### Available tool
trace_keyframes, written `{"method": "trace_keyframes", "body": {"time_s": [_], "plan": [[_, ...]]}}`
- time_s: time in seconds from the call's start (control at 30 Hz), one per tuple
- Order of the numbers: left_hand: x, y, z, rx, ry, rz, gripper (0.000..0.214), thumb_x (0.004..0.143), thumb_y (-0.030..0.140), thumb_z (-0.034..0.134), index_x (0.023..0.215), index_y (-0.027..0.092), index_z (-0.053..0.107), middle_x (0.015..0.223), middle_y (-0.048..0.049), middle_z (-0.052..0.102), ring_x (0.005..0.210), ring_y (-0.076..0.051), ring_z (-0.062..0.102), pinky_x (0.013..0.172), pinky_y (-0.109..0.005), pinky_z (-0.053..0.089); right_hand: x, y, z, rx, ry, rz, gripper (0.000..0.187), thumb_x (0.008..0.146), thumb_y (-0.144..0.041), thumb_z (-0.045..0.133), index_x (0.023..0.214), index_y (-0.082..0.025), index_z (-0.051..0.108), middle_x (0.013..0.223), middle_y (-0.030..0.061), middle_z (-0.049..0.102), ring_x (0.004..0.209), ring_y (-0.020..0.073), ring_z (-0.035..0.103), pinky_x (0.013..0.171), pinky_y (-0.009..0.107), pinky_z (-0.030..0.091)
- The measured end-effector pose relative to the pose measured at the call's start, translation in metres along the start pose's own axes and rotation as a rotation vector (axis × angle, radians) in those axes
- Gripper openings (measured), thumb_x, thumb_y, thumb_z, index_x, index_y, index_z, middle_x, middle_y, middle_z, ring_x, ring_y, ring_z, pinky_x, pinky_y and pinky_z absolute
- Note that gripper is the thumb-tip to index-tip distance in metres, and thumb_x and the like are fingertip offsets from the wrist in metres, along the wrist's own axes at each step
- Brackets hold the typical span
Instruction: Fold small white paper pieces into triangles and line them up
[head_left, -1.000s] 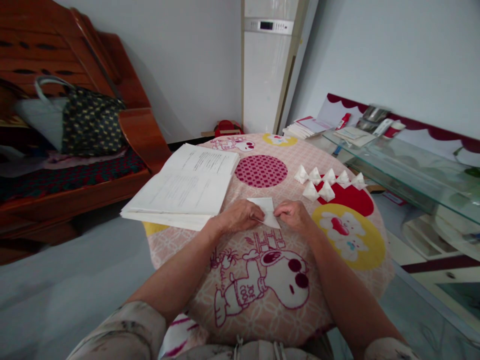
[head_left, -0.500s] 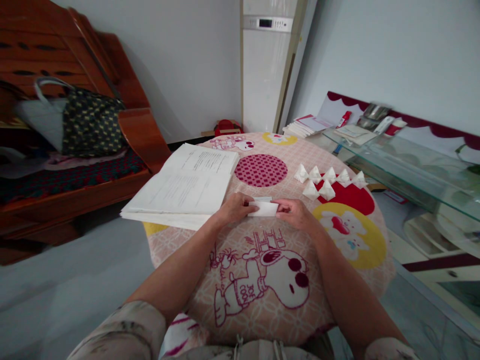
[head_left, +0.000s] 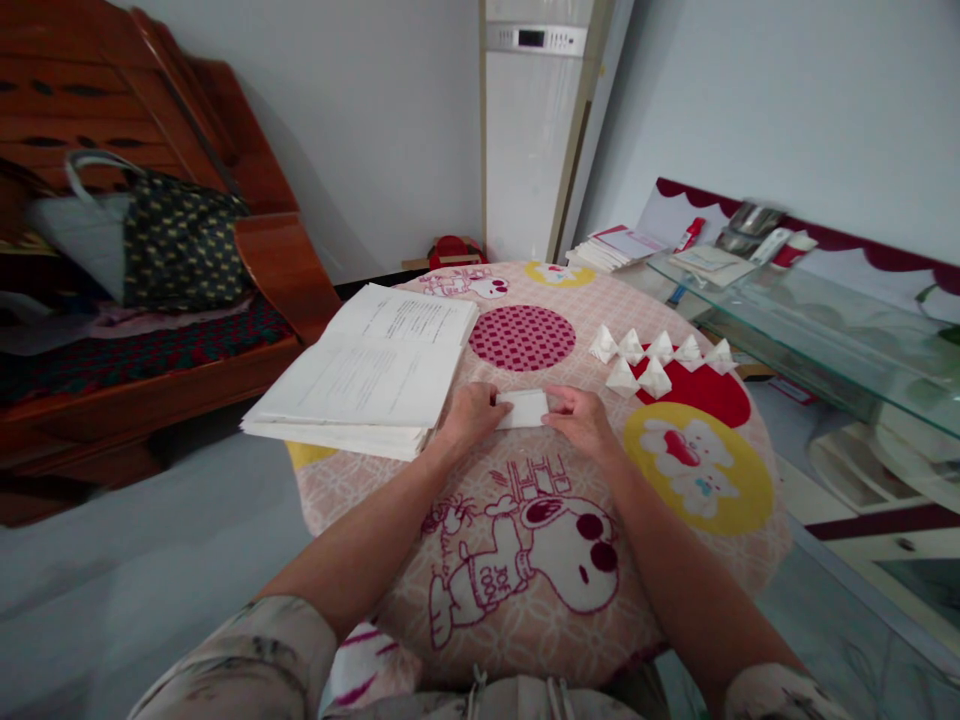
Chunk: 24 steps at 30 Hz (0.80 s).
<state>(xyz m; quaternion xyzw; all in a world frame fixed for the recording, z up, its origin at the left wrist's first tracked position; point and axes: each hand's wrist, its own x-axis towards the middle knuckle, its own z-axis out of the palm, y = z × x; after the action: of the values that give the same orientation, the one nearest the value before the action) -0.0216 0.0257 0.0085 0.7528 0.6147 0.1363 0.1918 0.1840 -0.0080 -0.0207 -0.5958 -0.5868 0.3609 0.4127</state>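
Two hands of ours hold one folded white paper, which lies just on the near side of the magenta checked circle on the cloth of our round worktop. Our left hand grasps the paper's left end between thumb and fingers; our right hand pinches the right end. So the paper lies between the two sets of fingers, a small oblong with its long sides running from hand to hand, its middle uncovered and a faint line near its far edge. We cannot tell how far our fingertips reach beneath it, nor whether it touches the cloth.

Left of the checked circle, reaching close to its edge, we have a thick stack of printed sheets. To the right of the circle we see seven white paper pyramids, five in a farther row and two in a nearer one, some of them over a red patch. Nearer to us and to the right of the circle is a yellow patch with white bears. Well on the near side of the circle, a stitched dog in dark glasses shows between our forearms. Beyond the circle stands a tall white appliance; well to its left, a patterned bag rests on a wooden bench.
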Motion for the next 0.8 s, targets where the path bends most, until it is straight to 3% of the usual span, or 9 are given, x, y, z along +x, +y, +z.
{"method": "trace_keyframes", "body": {"time_s": [0.2, 0.37, 0.5, 0.67, 0.8], "plan": [[0.000, 0.002, -0.001, 0.056, -0.012, 0.005, 0.022, 0.090, 0.029, 0.065, 0.094, 0.011, 0.077, 0.083, -0.0075, 0.072, 0.074, -0.016, 0.061, 0.069, -0.026, 0.042, -0.002, -0.001, -0.002, 0.165, -0.069, 0.031, 0.064, 0.064, -0.020, 0.071, 0.128, -0.011, 0.068, 0.070, -0.0014, 0.068, 0.056, 0.0123, 0.054, 0.055, 0.026, 0.042], [0.000, 0.003, -0.003, 0.058, -0.020, 0.012, 0.023, 0.092, 0.030, 0.064, 0.096, 0.011, 0.077, 0.084, -0.0075, 0.073, 0.075, -0.016, 0.063, 0.069, -0.026, 0.043, -0.001, -0.006, 0.003, 0.158, -0.138, 0.048, 0.077, 0.065, -0.016, 0.071, 0.141, -0.012, 0.059, 0.072, -0.0016, 0.068, 0.055, 0.0119, 0.053, 0.052, 0.025, 0.041], [0.002, 0.002, -0.004, 0.032, -0.045, 0.000, 0.023, 0.092, 0.029, 0.063, 0.096, 0.011, 0.076, 0.079, -0.0058, 0.071, 0.071, -0.016, 0.062, 0.067, -0.025, 0.043, 0.000, -0.010, 0.004, 0.098, -0.160, 0.063, 0.076, 0.070, -0.012, 0.067, 0.145, -0.013, 0.055, 0.067, -0.0037, 0.064, 0.050, 0.0101, 0.050, 0.048, 0.024, 0.041], [0.002, 0.000, -0.004, 0.024, -0.032, 0.001, 0.021, 0.091, 0.030, 0.064, 0.093, 0.012, 0.076, 0.079, -0.0061, 0.071, 0.072, -0.016, 0.062, 0.069, -0.025, 0.044, 0.000, -0.015, 0.005, 0.006, -0.117, 0.089, 0.070, 0.074, -0.010, 0.064, 0.144, -0.013, 0.057, 0.065, -0.0050, 0.062, 0.047, 0.0084, 0.048, 0.044, 0.021, 0.040], [0.002, -0.001, -0.001, 0.000, -0.005, -0.015, 0.020, 0.089, 0.032, 0.068, 0.090, 0.013, 0.075, 0.078, -0.0067, 0.071, 0.074, -0.018, 0.063, 0.070, -0.026, 0.045, -0.003, -0.021, 0.007, -0.022, -0.003, 0.147, 0.061, 0.079, -0.015, 0.065, 0.140, -0.010, 0.060, 0.063, -0.0035, 0.063, 0.045, 0.0094, 0.051, 0.045, 0.022, 0.042]]}}
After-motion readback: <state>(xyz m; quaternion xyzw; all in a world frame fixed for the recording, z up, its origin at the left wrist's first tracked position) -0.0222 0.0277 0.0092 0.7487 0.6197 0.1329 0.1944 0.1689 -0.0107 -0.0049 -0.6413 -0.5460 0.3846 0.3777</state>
